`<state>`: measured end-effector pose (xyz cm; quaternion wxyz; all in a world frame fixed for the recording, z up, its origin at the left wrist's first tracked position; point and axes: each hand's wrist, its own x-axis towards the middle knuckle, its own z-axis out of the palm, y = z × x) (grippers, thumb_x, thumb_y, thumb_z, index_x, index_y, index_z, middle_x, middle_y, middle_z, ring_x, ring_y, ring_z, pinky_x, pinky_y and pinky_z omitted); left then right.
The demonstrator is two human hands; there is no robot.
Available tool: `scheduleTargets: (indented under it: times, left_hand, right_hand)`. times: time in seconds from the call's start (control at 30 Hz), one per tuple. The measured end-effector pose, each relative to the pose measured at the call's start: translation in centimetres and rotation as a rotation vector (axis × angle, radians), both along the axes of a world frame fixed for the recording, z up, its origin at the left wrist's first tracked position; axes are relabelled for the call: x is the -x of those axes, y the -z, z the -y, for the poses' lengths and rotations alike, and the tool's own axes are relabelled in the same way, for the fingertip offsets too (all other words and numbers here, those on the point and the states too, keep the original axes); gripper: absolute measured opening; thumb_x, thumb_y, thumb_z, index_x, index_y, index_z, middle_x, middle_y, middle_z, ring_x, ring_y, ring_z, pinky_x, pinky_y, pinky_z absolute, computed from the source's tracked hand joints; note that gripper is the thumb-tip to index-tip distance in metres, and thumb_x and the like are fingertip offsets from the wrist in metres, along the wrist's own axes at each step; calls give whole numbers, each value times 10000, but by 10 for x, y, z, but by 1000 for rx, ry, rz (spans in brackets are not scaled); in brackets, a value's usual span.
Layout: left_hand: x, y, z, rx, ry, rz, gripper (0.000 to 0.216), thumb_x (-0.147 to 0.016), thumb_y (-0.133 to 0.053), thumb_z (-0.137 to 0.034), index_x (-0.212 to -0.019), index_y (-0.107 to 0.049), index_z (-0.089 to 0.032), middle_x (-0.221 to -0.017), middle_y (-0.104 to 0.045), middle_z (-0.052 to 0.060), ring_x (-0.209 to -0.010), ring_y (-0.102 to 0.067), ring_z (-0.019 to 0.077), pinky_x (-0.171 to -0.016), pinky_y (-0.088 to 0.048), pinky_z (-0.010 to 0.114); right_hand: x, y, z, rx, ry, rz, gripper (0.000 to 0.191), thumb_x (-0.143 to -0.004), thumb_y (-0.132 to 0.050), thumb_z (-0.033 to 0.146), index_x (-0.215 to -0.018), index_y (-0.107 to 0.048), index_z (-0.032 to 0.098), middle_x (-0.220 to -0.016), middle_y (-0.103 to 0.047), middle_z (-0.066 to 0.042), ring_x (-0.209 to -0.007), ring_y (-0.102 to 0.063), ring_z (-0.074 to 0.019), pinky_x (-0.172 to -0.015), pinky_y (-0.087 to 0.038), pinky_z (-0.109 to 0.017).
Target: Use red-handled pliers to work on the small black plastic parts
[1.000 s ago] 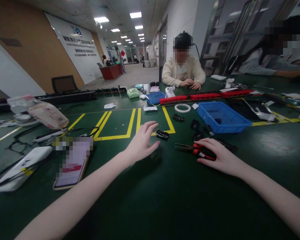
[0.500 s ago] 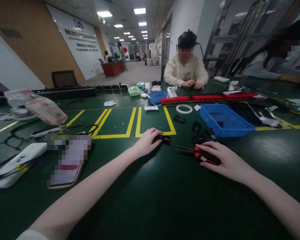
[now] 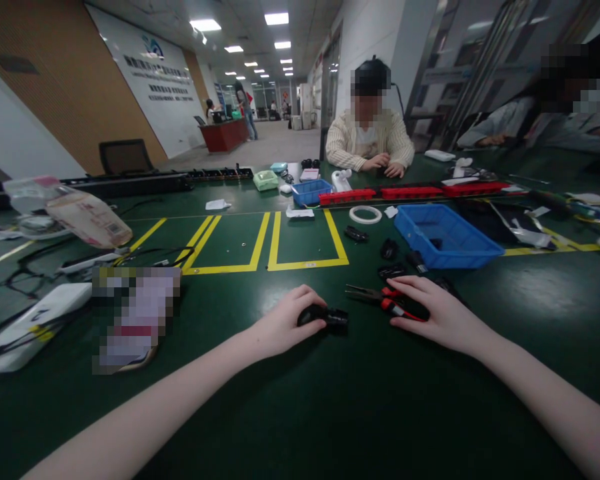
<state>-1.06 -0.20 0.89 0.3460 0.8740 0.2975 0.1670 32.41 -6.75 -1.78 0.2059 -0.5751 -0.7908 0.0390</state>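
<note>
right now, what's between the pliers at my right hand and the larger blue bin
In the head view, loose black parts lie on the green tabletop between the pliers and the larger blue bin.

Single view: head-worn, facing forward and down across green table (image 3: 355, 393), close above, toward seated person (image 3: 370, 143)

On the table (image 3: 300, 427): at centre, a part (image 3: 338, 321) in the person's left hand (image 3: 290, 319); to its right, pliers (image 3: 387, 300) under the right hand (image 3: 437, 310). Behind and right of the pliers, a tray (image 3: 455, 259), with a tape roll (image 3: 365, 221) left of it and a row of strips (image 3: 410, 193) behind both. At left, a phone (image 3: 145, 313), a package (image 3: 93, 220) behind it.
</note>
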Motion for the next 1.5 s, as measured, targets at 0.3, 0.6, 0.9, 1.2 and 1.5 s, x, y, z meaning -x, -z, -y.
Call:
scheduleTargets:
  times: [0.3, 0.6, 0.9, 1.2, 1.5]
  left_hand:
    - [1, 6, 10, -63, -22, 22, 173, -941, -607, -154, -1110, -625, -190, -1207, -569, 50, -1129, -585, 202, -990, -529, 410]
    - [2, 9, 13, -209, -32, -39, 157, -923, -615, -193, -1079, -608, -211, -1148, -601, 36, -1159, -578, 246, -1177, -199, 682]
    - [3, 10, 15, -139, -34, -55, 170, -954, -575, -218, -1123, -572, -243, -1214, -565, 25, -1204, -565, 217, -1213, -131, 676]
    - [3, 5, 10, -32, -21, -26, 312, -942, -624, -289, -1230, -526, -220, -1140, -608, 45, -1085, -595, 238, -1019, -498, 519]
    - [7, 7, 7, 74, -10, 133, 377, -883, -712, -275, -1224, -559, -221, -1108, -586, 31, -908, -562, 173, -773, -523, 323]
  right_hand:
    - [2, -1, -1, -27, -27, -34, 598, -840, -631, 581, -1326, -591, 236, -1366, -594, -141, -1249, -576, -322, -1030, -494, -560]
    - [4, -5, 2, 8, -17, -3, 610, -839, -607, 611, -1317, -604, 230, -1371, -596, -134, -1254, -575, -310, -1040, -495, -529]
    - [9, -5, 14, 44, 166, 142, 788, -856, -437, 743, -1383, -554, 169, -1329, -624, -174, -1118, -647, -350, -915, -555, -561]
    - [24, 0, 10, -86, 147, 119, 586, -924, -405, 628, -1206, -626, 164, -1136, -664, -157, -970, -665, -304, -793, -576, -477]
    - [29, -7, 20, -135, 94, 100, 581, -865, -544, 620, -1251, -598, 189, -1066, -657, -133, -828, -672, -280, -628, -570, -418]
